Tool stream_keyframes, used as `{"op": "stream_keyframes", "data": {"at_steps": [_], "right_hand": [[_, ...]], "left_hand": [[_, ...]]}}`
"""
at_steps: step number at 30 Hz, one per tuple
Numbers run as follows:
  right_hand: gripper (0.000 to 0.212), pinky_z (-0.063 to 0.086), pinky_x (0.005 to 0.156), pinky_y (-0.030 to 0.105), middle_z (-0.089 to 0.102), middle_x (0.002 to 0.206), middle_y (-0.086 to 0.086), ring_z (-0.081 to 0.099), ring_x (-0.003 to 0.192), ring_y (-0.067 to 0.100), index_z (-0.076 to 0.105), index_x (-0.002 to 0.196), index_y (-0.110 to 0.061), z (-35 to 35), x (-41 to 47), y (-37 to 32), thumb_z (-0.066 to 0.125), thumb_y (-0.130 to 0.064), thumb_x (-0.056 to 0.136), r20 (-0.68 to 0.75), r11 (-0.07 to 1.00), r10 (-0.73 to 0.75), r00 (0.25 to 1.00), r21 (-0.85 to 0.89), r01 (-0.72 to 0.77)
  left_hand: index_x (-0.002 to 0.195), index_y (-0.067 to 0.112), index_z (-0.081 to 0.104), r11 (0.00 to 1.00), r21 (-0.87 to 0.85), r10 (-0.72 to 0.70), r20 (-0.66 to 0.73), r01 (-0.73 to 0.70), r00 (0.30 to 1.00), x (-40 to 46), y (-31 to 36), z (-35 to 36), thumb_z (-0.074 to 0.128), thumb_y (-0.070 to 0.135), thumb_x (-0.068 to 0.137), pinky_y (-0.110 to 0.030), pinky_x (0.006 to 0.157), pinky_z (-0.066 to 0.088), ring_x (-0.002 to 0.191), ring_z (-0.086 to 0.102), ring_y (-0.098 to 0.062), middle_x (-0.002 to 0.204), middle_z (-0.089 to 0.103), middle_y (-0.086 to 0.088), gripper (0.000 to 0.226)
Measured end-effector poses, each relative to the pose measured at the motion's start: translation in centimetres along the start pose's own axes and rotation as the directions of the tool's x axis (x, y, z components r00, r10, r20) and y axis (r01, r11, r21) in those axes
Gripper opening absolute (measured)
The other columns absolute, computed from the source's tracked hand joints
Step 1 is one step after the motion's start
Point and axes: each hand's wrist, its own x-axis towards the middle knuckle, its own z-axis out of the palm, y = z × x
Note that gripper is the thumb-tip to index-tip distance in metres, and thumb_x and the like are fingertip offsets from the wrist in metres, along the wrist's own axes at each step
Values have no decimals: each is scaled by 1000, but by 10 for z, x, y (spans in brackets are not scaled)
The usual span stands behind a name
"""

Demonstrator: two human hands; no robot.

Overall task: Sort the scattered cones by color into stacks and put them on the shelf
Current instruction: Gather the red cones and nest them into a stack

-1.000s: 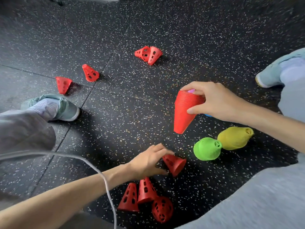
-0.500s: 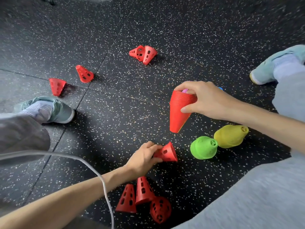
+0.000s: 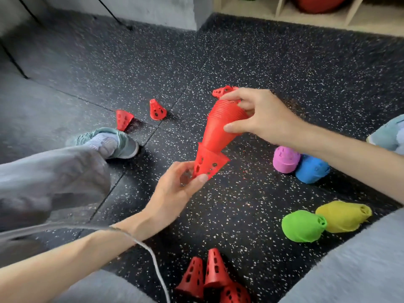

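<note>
My right hand (image 3: 260, 115) grips a stack of red cones (image 3: 220, 125) held tip down above the floor. My left hand (image 3: 175, 191) pinches a single red perforated cone (image 3: 207, 164) by its narrow end, and the stack's tip sits inside that cone's wide mouth. Loose red cones lie on the floor: three at the bottom (image 3: 213, 278), two beyond my left foot (image 3: 123, 118) (image 3: 157, 110), and one partly hidden behind my right hand (image 3: 223, 91). Finished stacks lie on their sides at the right: pink (image 3: 285, 159), blue (image 3: 311, 169), green (image 3: 302, 226), yellow (image 3: 343, 215).
The floor is black speckled rubber. My left shoe (image 3: 113, 142) and grey trouser leg are at the left, my right shoe (image 3: 389, 134) at the right edge. A wooden shelf (image 3: 282, 12) with cubbies runs along the top right. A white cable (image 3: 150, 254) hangs by my left arm.
My left hand has lifted the red cone off the floor and brought it up under the stack's tip. The camera has tilted up, bringing the shelf, pink and blue stacks into view.
</note>
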Motion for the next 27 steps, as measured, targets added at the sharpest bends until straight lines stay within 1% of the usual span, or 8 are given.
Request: {"op": "stream_keyframes", "data": {"at_steps": [3, 6, 9, 12, 16, 20, 23, 27], "right_hand": [[56, 51, 95, 17, 70, 116, -12, 67, 106, -3, 63, 129, -17, 23, 11, -15, 84, -5, 79, 64, 993, -81, 995, 91, 75], [48, 50, 106, 31, 69, 122, -9, 65, 117, 9, 62, 133, -19, 29, 22, -18, 77, -11, 89, 37, 988, -126, 991, 98, 122], [43, 54, 98, 25, 69, 123, -1, 68, 111, 7, 59, 136, -13, 17, 29, -14, 70, -8, 94, 99, 988, -99, 990, 131, 86], [61, 51, 93, 15, 65, 128, -3, 66, 109, 2, 51, 139, -21, 11, 33, -6, 79, -9, 86, 147, 999, -42, 988, -11, 44], [71, 48, 104, 39, 65, 125, 0, 60, 120, 20, 48, 141, -30, 3, 38, 0, 85, -20, 81, 9, 983, 24, 1000, -184, -22], [68, 46, 102, 38, 69, 121, 0, 63, 115, 19, 54, 138, -28, -16, 48, 2, 86, -22, 78, -152, 975, 42, 987, -210, -74], [65, 47, 101, 41, 69, 111, -2, 66, 107, 23, 57, 137, -27, -22, 54, 7, 85, -22, 79, -260, 968, 62, 964, -221, -122], [64, 48, 97, 35, 71, 112, 0, 67, 103, 21, 59, 135, -27, -26, 58, 22, 86, -21, 77, -317, 972, 112, 942, -163, -170]], "left_hand": [[110, 24, 71, 994, -107, -22, -123, 9, 992, 8, 13, -22, 74, 46, 87, -18, 64, 48, 70, 61, -2, 86, 71, 7, 32], [107, 28, 73, 988, -151, -50, -159, 26, 986, 26, 16, -22, 73, 44, 91, -31, 62, 54, 64, 62, -9, 76, 71, 10, 24], [116, 27, 72, 993, -117, -50, -155, 32, 987, 41, 15, -19, 72, 44, 93, -45, 71, 61, 76, 69, -21, 91, 73, 4, 28], [113, 28, 73, 1000, 3, 7, -125, -6, 992, 58, 14, -23, 70, 57, 87, -32, 66, 53, 72, 63, -9, 95, 70, 2, 39], [111, 25, 72, 963, 245, 119, -3, -115, 993, 92, 22, -30, 63, 54, 93, -25, 67, 45, 75, 60, -7, 96, 64, 8, 35], [115, 24, 68, 894, 374, 172, 225, -248, 959, 142, 45, -37, 61, 47, 98, -31, 78, 51, 86, 62, -11, 101, 66, 8, 29], [111, 23, 64, 824, 474, 102, 412, -309, 905, 189, 57, -46, 46, 50, 103, -37, 83, 51, 92, 65, -12, 103, 68, 7, 33], [125, 24, 65, 781, 580, 85, 272, -234, 959, 252, 38, -69, 49, 47, 105, -34, 88, 51, 100, 64, -18, 115, 67, 3, 34]]}}
